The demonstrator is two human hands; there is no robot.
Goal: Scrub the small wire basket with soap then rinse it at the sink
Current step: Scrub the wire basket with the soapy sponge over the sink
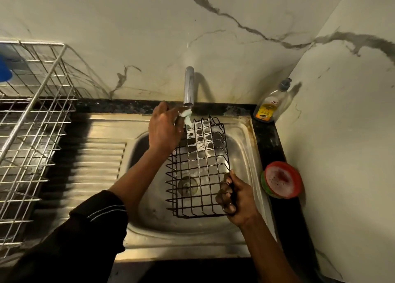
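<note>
A small black wire basket (198, 167) hangs tilted over the steel sink (241, 137), soap film filling several of its meshes. My right hand (235, 195) grips its near right corner. My left hand (163, 129) is at the basket's far end, just under the tap (189, 88), holding a pale, foamy scrubber (186, 117) against the wires. The drain (188, 185) shows through the basket's grid.
A large silver dish rack (32, 122) stands on the left, over the ribbed draining board (94, 165). A soap bottle (270, 105) sits in the back right corner. A round red-and-green soap tub (282, 180) rests on the dark counter at the right.
</note>
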